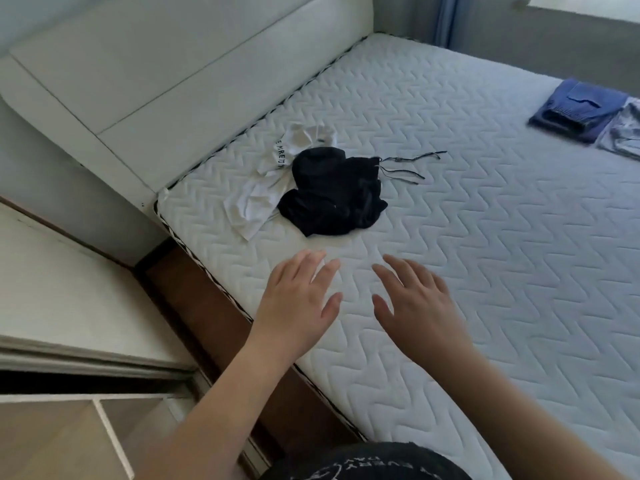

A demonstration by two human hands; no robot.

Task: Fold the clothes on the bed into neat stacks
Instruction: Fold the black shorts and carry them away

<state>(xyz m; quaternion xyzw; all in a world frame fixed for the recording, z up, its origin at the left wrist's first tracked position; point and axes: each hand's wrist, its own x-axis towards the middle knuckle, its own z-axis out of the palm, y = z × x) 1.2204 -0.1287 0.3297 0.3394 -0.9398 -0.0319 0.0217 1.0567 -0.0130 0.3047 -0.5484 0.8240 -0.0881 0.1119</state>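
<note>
A crumpled black garment [334, 194] with loose drawstrings lies on the white quilted mattress [485, 237] near the headboard. Partly under its left side sits a crumpled white garment [263, 188] with a lettered band. My left hand [298, 299] and my right hand [415, 303] hover side by side over the mattress, short of the black garment, fingers straight and spread, holding nothing. At the far right edge lies a folded blue stack [578, 109], with a pale folded garment [623, 133] beside it, cut off by the frame.
A padded white headboard [156, 74] runs along the bed's left end. A white bedside cabinet [69, 299] stands at the lower left, beside the brown bed frame [207, 317]. A blue curtain [446, 19] hangs at the far wall.
</note>
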